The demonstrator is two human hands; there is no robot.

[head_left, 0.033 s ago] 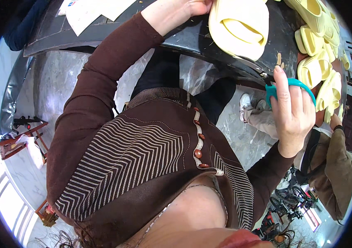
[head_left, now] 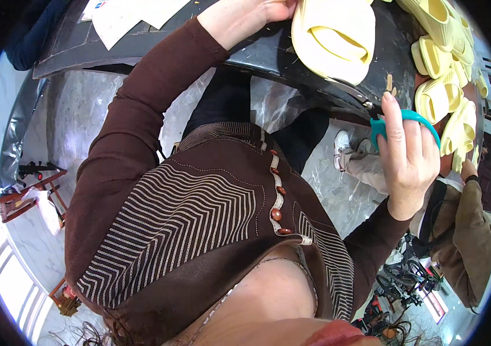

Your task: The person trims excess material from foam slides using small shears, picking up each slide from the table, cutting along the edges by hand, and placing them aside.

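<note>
Slipper [head_left: 333,40]: was over the table [head_left: 394,52] edge, scissors [head_left: 369,106] at its rim.
Left hand [head_left: 274,10]: was against slipper — grip cropped, could not tell.
Right hand [head_left: 410,164]: was closed round handles.
Risk: nicked rim — a slipping blade could have caused it.

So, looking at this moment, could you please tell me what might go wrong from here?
The teal-handled scissors in the right hand have their blades right by the near end of the yellow slipper, so a slight slip could nick it.
That end also appears to be at the edge of the dark table; if the left hand beside the slipper lost control, it might tip off.
</note>
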